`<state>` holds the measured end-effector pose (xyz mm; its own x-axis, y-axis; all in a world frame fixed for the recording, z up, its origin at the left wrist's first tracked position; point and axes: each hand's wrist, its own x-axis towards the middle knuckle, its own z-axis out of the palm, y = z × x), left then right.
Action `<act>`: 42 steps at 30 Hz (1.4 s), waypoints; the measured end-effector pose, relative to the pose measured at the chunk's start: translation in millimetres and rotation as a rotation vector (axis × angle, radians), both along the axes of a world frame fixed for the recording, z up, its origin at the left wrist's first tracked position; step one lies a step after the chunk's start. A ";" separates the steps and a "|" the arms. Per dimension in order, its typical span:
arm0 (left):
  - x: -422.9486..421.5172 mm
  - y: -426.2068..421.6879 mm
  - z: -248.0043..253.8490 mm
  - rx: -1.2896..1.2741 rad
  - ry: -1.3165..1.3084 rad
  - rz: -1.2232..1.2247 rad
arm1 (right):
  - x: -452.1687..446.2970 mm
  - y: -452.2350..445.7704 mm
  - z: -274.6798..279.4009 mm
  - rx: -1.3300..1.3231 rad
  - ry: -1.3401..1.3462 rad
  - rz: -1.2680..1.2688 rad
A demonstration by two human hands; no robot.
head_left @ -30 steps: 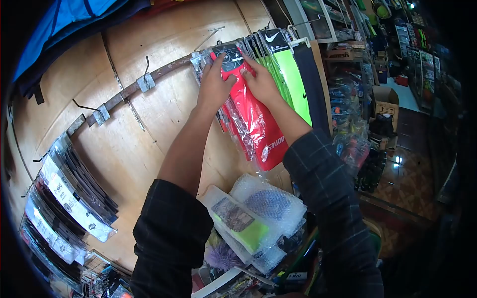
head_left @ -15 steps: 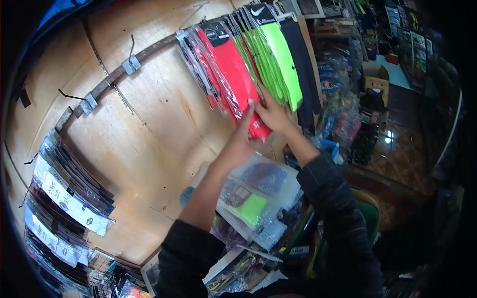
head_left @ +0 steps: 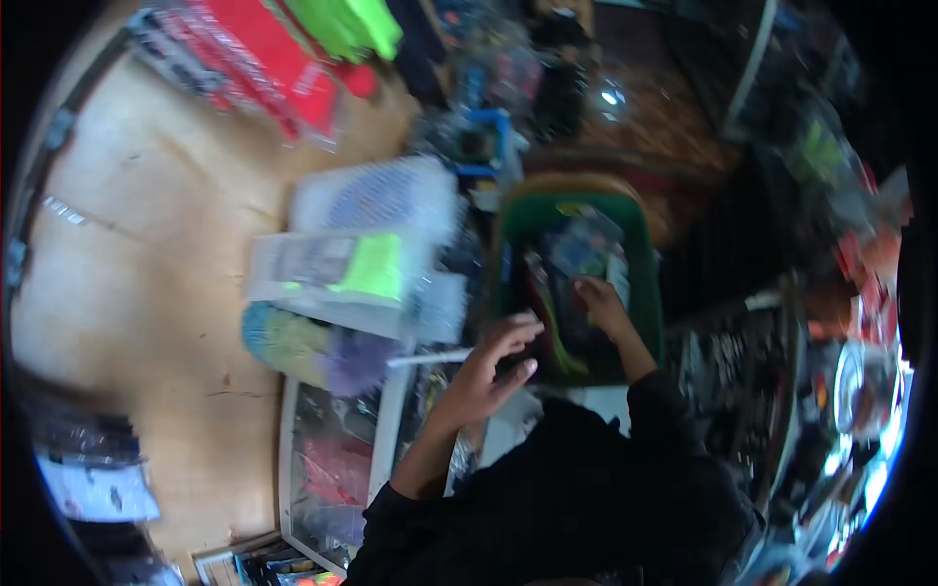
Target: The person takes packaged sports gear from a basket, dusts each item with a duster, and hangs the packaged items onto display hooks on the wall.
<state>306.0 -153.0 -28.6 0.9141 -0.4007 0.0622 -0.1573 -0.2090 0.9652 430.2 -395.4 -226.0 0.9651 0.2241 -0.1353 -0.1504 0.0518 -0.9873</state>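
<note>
My left hand (head_left: 493,376) hangs at the left edge of a green bin (head_left: 640,244), fingers apart and nothing in it. Inside the bin's opening is my right hand (head_left: 601,305), its fingers curled; whether it touches anything is hidden by blur. The bin holds clear plastic packets (head_left: 581,244) and dark and red-green items. At the upper left hang red packaged socks (head_left: 259,54) beside lime green ones (head_left: 357,24), away from both hands.
Left of the bin lie bubble-wrapped packs (head_left: 386,200), a packet with a lime item (head_left: 371,266) and a fluffy multicoloured thing (head_left: 313,350). Below them stands a white-framed glass case (head_left: 383,430). Shelves of goods (head_left: 752,371) are at the right.
Both hands have let go of the red packet and moved down to the green bin. The view has swung down and right, so the hanging socks now sit at the upper left.
</note>
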 end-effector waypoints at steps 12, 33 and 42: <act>-74.7 -72.9 -227.9 0.023 0.375 -0.005 | -189.4 -87.9 -57.1 -0.297 0.159 -0.113; 70.7 -48.7 -371.8 0.170 0.366 0.431 | -72.8 -156.6 -112.8 -0.475 0.270 0.175; 45.2 -48.1 -358.8 0.037 0.306 0.380 | -64.4 -135.9 -150.5 -0.493 0.222 0.363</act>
